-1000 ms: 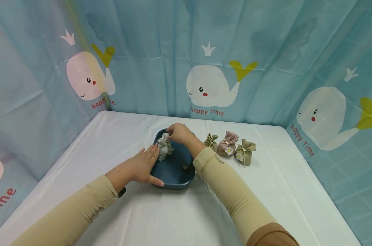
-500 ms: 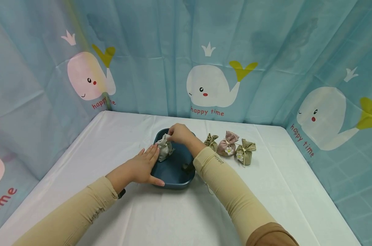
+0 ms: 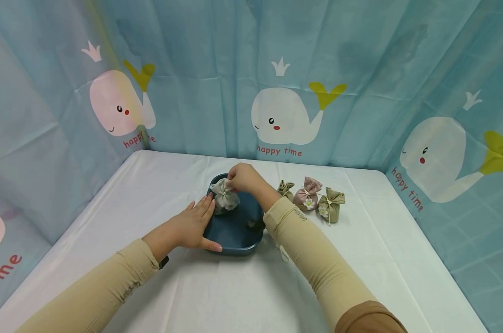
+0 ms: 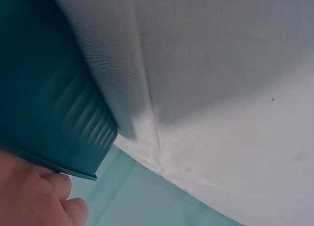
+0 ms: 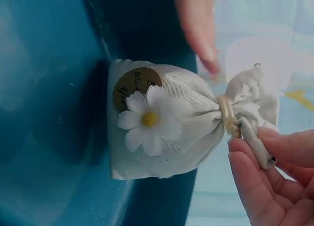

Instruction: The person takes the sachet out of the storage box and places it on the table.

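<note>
In the head view, a pale grey-white cloth sachet stands in the far left part of a dark blue basin. My right hand pinches the gathered top of this sachet between thumb and fingers. The right wrist view shows the sachet's white fabric flower, a round brown label and a beige cord tied round its neck. My left hand rests along the basin's left rim, fingers straight and thumb spread, fingertips beside the sachet.
Right of the basin, an olive sachet, a pink sachet and another olive sachet sit on the white tablecloth. A pale cord loop shows beside my right sleeve. A blue whale-print curtain surrounds the table.
My right hand has risen slightly, turning the sachet and bringing it more upright, a little to the right. My left hand has stayed at the basin's rim.
</note>
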`<move>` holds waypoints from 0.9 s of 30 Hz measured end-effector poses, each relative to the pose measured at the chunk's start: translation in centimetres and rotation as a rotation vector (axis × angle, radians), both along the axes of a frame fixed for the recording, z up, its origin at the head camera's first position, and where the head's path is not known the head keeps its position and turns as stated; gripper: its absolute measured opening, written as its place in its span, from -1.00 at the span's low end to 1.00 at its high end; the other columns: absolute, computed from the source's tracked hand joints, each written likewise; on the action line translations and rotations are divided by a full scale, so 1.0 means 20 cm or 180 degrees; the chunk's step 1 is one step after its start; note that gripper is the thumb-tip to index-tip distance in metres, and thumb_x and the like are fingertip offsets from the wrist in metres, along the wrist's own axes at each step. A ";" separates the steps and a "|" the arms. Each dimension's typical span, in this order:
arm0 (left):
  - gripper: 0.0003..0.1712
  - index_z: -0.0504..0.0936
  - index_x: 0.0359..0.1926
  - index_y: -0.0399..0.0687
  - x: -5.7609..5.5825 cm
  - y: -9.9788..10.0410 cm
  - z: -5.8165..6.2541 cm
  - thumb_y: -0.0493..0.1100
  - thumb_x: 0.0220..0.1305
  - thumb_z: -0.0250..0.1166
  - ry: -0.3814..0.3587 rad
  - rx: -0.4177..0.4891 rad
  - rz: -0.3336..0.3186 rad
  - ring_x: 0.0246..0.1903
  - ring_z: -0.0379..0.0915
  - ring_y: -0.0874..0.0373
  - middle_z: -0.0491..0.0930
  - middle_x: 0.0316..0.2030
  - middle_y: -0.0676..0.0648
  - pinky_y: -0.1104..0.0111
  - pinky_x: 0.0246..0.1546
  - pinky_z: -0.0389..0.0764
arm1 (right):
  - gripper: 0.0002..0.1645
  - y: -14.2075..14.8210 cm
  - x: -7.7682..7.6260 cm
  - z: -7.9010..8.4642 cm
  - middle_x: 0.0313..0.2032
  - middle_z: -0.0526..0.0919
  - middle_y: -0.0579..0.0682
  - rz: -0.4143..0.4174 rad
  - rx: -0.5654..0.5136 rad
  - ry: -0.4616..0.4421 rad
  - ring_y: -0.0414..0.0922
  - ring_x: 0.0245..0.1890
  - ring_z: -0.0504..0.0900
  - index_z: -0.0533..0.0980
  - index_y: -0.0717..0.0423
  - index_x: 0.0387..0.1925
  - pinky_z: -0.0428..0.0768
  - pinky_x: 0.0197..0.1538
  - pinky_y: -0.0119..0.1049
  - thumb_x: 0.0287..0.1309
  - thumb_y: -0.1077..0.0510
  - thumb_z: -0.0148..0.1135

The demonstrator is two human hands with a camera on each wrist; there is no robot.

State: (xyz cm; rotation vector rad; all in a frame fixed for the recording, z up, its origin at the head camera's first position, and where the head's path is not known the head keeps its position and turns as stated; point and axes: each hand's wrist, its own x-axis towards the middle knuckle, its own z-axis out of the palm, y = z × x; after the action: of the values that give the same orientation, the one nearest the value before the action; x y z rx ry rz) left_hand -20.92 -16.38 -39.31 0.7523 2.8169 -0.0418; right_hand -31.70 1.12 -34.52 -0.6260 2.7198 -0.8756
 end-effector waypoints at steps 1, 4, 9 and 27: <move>0.51 -0.24 0.40 -0.30 0.00 0.00 0.00 0.75 -0.31 -0.13 -0.0004 0.0001 0.0002 0.38 -0.45 -0.11 -0.38 0.40 -0.26 -0.04 0.30 -0.17 | -0.78 0.00 0.00 0.01 -0.58 0.63 -0.05 -0.0004 0.0015 0.0013 -0.21 -0.54 0.60 0.59 0.14 -0.58 0.53 -0.46 -0.40 0.13 0.18 0.20; 0.51 -0.24 0.40 -0.29 0.00 0.00 0.00 0.74 -0.30 -0.13 -0.0006 -0.0002 0.0014 0.38 -0.44 -0.11 -0.40 0.40 -0.25 -0.04 0.30 -0.18 | -0.79 0.02 0.01 0.04 -0.58 0.62 -0.05 -0.0006 0.0042 0.0030 -0.20 -0.56 0.60 0.59 0.14 -0.58 0.53 -0.48 -0.40 0.12 0.18 0.21; 0.50 -0.23 0.40 -0.29 0.00 0.00 -0.01 0.74 -0.30 -0.10 0.0007 -0.0010 0.0027 0.38 -0.44 -0.11 -0.39 0.40 -0.25 -0.04 0.29 -0.18 | -0.83 0.05 0.02 0.09 -0.60 0.61 -0.06 0.0044 0.0072 0.0075 -0.19 -0.58 0.57 0.60 0.12 -0.57 0.53 -0.47 -0.39 0.08 0.17 0.24; 0.52 -0.19 0.40 -0.30 0.01 0.01 0.00 0.75 -0.33 -0.11 0.0040 -0.0001 0.0087 0.38 -0.41 -0.11 -0.36 0.40 -0.25 -0.03 0.30 -0.16 | -0.85 0.37 0.11 0.28 -0.47 0.59 0.11 -0.0238 -0.0942 -0.0247 -0.05 -0.49 0.65 0.55 0.26 -0.55 0.62 -0.33 -0.26 0.07 0.27 0.20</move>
State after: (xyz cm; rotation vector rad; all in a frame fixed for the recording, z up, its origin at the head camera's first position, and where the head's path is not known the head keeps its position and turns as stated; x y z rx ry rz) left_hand -20.72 -16.17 -39.25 0.7159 2.8383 -0.0425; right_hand -29.49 8.60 -28.83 -0.5326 2.5802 -1.3078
